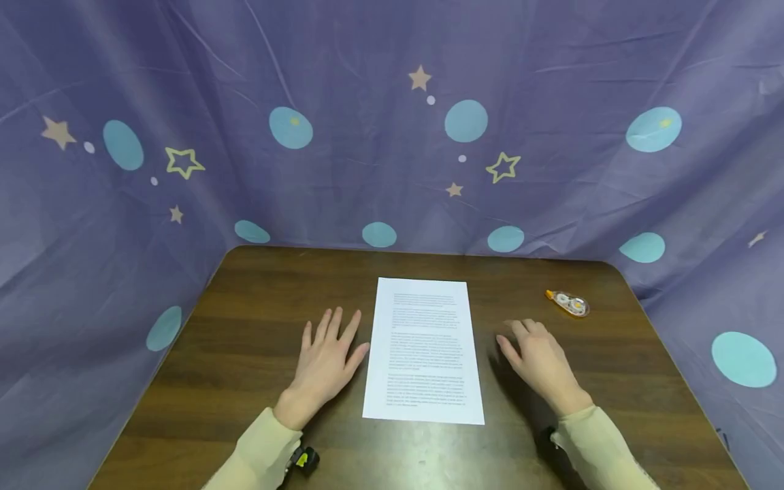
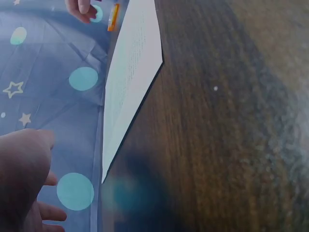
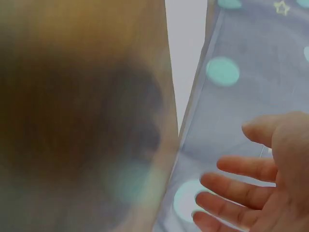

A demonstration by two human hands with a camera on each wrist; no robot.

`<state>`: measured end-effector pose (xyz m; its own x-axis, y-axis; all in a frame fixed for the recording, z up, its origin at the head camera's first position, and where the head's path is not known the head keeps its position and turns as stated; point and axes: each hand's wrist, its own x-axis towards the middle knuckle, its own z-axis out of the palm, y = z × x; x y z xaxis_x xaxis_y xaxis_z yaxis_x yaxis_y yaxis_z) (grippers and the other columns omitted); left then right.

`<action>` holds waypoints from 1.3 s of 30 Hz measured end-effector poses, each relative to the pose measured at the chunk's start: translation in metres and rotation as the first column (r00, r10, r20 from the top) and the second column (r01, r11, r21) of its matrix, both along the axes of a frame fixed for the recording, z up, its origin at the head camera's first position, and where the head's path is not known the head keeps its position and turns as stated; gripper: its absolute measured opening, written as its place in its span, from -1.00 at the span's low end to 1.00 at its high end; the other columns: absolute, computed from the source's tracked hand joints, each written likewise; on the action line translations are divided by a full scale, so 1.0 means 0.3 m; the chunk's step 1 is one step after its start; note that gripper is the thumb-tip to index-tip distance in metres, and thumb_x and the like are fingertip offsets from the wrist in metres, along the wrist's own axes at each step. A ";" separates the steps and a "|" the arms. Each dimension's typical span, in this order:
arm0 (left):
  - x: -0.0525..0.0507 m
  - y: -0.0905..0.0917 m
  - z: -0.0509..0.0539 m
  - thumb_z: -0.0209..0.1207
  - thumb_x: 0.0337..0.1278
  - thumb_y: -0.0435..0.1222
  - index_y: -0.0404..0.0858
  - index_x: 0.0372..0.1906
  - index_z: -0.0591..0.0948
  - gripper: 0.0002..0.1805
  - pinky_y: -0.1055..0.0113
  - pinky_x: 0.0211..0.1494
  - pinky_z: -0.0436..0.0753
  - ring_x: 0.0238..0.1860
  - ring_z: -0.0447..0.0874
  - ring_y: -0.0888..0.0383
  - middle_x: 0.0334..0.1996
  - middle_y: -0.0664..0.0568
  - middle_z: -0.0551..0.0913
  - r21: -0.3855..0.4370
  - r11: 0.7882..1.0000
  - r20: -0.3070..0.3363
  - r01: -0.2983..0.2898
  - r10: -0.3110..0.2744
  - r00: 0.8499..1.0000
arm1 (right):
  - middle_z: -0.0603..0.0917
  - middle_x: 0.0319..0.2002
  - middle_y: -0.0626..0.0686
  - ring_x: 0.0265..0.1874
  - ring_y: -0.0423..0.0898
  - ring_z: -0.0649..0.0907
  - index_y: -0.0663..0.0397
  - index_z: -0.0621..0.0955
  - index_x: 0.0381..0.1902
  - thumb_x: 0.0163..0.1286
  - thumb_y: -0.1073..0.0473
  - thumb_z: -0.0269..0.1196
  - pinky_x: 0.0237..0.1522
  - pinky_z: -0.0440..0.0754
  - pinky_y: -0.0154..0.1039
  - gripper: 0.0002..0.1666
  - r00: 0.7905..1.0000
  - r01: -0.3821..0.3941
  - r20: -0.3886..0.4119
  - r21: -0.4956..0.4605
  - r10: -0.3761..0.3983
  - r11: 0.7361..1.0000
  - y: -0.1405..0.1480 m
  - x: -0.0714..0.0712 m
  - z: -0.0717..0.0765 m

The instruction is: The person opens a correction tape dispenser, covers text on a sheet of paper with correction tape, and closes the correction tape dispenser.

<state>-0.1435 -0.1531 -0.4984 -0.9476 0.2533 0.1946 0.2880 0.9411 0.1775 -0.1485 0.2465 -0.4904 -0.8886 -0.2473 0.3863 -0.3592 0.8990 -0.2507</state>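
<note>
A white printed sheet of paper (image 1: 422,350) lies flat on the brown wooden table, its lines of text in several blocks. To its left is my left hand (image 1: 326,361), fingers spread and holding nothing, the thumb tip close to the paper's edge. My right hand (image 1: 542,364) is on the other side, apart from the sheet, its fingers loosely bent around nothing. Beyond the right hand lies a correction tape (image 1: 568,303) with a clear body and an orange tip. In the right wrist view the fingers (image 3: 236,188) are relaxed and spread.
The wooden table (image 1: 269,286) has rounded far corners. A purple curtain (image 1: 367,177) with stars and teal dots hangs behind it and along both sides. A dark wrist device (image 1: 303,459) sits at the left sleeve.
</note>
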 end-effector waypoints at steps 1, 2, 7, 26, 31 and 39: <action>0.000 0.000 0.001 0.06 0.53 0.14 -0.13 0.56 0.41 -0.30 -0.46 0.46 0.16 0.56 0.19 -0.32 0.53 -0.34 0.31 0.001 1.000 -0.005 0.001 -0.001 1.000 | 0.72 -0.17 0.25 -0.18 0.25 0.69 0.30 0.69 0.01 0.43 0.14 0.37 -0.21 0.66 0.23 -0.66 1.000 0.009 0.015 0.001 -0.009 1.000 0.019 -0.018 0.005; 0.001 0.000 0.001 0.07 0.52 0.14 -0.15 0.54 0.43 -0.31 -0.46 0.46 0.17 0.55 0.21 -0.32 0.52 -0.34 0.33 0.005 1.000 -0.009 0.003 -0.003 1.000 | 0.71 -0.23 0.21 -0.25 0.21 0.69 0.29 0.69 -0.03 0.44 0.14 0.36 -0.26 0.66 0.20 -0.69 0.999 0.018 0.033 0.002 -0.018 1.000 0.040 -0.037 0.010; 0.006 -0.001 0.004 0.10 0.52 0.11 -0.18 0.50 0.47 -0.33 -0.43 0.42 0.25 0.47 0.34 -0.30 0.44 -0.35 0.42 0.011 1.000 -0.023 0.011 -0.011 1.000 | 0.70 -0.36 0.13 -0.38 0.16 0.71 0.26 0.65 -0.17 0.47 0.15 0.31 -0.43 0.65 0.18 -0.77 0.989 0.071 0.125 0.033 -0.075 0.997 0.165 -0.128 0.017; 0.029 -0.014 0.019 0.11 0.54 0.06 -0.23 0.34 0.59 -0.46 -0.37 0.36 0.32 0.30 0.49 -0.25 0.22 -0.29 0.59 0.006 1.000 -0.041 -0.003 0.003 0.999 | 0.45 0.04 0.59 0.02 0.59 0.48 0.53 0.44 0.13 0.42 0.07 0.27 -0.14 0.53 0.45 -0.39 0.897 0.098 0.405 0.210 -0.178 0.973 0.478 -0.336 0.008; 0.029 -0.017 0.022 0.12 0.53 0.06 -0.22 0.35 0.58 -0.45 -0.38 0.38 0.29 0.32 0.47 -0.26 0.22 -0.29 0.59 0.003 1.000 -0.039 -0.011 0.011 0.999 | 0.43 0.03 0.59 0.03 0.60 0.45 0.53 0.44 0.09 0.41 0.09 0.26 -0.10 0.51 0.49 -0.43 0.896 0.103 0.409 0.183 -0.172 0.978 0.479 -0.343 -0.007; 0.029 -0.018 0.023 0.09 0.55 0.08 -0.22 0.38 0.56 -0.43 -0.39 0.40 0.27 0.35 0.44 -0.27 0.25 -0.30 0.57 -0.016 1.000 -0.004 -0.018 0.018 1.000 | 0.47 -0.06 0.57 0.00 0.58 0.47 0.62 0.48 0.02 0.41 0.12 0.24 -0.02 0.51 0.45 -0.45 0.894 0.089 0.418 0.185 -0.160 0.979 0.489 -0.356 -0.028</action>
<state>-0.1347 -0.1584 -0.4916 -0.9513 0.2394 0.1941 0.2716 0.9489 0.1609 -0.2554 0.3932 -0.4989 -0.9860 -0.1495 -0.0739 -0.1315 0.9695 -0.2070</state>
